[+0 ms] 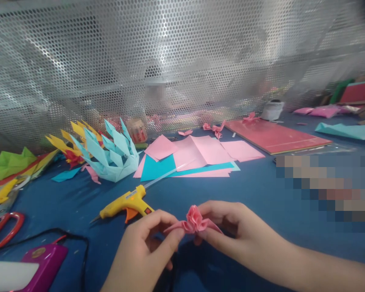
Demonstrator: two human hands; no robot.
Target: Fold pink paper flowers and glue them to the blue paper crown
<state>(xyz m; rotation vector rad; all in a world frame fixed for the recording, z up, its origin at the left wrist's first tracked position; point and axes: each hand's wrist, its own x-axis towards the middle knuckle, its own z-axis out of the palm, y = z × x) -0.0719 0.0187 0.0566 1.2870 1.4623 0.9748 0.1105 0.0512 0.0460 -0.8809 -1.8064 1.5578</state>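
Between my two hands is a pink paper flower (pixel 194 220), with a folded bud in the middle and a pointed leaf-like piece out to each side. My left hand (pixel 153 239) pinches its left piece between thumb and fingers. On the other side my right hand (pixel 231 227) grips the right piece and the base, the thumb in front. The flower is held up over the blue table (pixel 185 271). Just behind my left hand lies a yellow glue gun (pixel 124 205), nozzle to the left, a clear glue stick (pixel 161 177) poking from its back.
Behind stand a light blue folded-paper crown (pixel 117 158) and yellow paper pieces (pixel 76 134). Pink sheets (pixel 197 150) and a red board (pixel 276 136) lie further back. Red-handled scissors (pixel 10 231), a black cord (pixel 85 251) and a purple device (pixel 48 259) are at left. A perforated metal screen (pixel 182 52) rises behind.
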